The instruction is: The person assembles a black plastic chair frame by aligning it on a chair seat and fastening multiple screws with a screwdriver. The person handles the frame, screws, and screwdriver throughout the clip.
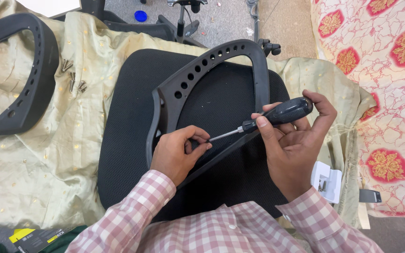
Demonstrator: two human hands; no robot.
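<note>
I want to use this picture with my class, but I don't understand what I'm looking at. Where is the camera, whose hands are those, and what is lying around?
The camera sits on a person's head, looking down at their own two bare hands. The right hand grips a screwdriver by its dark handle. The left hand pinches at the screwdriver's tip, against a black plastic armrest lying on a black seat cushion. Beneath is a pale gold cloth. On it lie a second armrest and several loose bolts. A small white box sits by the right wrist.
</note>
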